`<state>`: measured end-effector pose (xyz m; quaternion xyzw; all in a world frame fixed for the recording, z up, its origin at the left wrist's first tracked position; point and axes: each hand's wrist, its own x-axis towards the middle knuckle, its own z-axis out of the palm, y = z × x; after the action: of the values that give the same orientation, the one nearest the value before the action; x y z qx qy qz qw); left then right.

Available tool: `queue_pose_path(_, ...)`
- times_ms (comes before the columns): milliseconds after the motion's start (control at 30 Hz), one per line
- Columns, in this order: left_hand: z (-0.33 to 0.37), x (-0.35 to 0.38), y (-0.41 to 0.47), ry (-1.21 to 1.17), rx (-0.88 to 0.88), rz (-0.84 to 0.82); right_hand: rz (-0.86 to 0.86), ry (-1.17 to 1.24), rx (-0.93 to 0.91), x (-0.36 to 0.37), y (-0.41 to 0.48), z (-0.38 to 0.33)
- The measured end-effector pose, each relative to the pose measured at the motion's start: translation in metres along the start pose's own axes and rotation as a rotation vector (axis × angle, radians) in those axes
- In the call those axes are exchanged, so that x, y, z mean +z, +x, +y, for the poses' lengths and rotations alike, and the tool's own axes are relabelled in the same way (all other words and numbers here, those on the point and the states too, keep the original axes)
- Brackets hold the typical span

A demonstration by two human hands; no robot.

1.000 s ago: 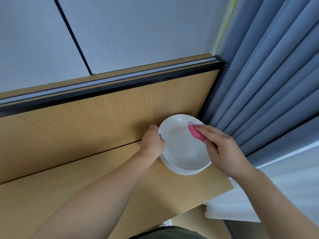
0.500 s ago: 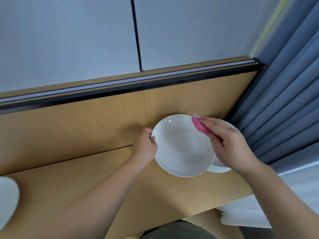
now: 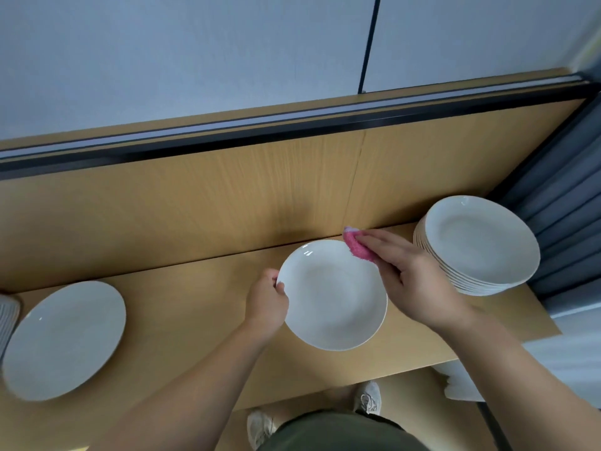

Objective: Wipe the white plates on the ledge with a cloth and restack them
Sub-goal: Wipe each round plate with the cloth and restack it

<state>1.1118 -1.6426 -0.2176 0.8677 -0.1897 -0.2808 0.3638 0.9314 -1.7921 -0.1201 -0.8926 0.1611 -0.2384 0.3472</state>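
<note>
- While your left hand grips the round white glazed ceramic plate at its 9 o'clock rim, fingers and thumb curled round the edge, the plate sits over the middle of the pale wooden ledge. I cannot tell whether it touches the ledge.
- Your right hand has its fingers straight and together, pressing the small fuzzy pink cloth onto the plate's 1 o'clock rim.
- Expect the plate to be stiff, slick and breakable. A grip at one point on the rim may pivot under wiping pressure, so support it from underneath.
- The cloth looks soft and light and will likely bunch up.
- Lower each plate flat and gently. The tall stack of matching white plates stands at 2 o'clock, and a lone white plate lies at 8 o'clock.
</note>
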Motion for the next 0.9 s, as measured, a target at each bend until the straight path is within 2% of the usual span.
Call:
queue_pose_path(600,-0.032,0.023,0.004,-0.037,-0.09,0.035,-0.092,-0.06,0.046,0.048,-0.006,0.037)
queue_pose_path(733,-0.034,0.019,0.005,-0.04,-0.057,-0.006,-0.124,-0.064,0.036,0.064,0.0,0.045)
queue_pose_path(900,-0.042,0.005,0.001,0.095,0.012,-0.115,-0.149,-0.067,0.024,0.083,0.009,0.052)
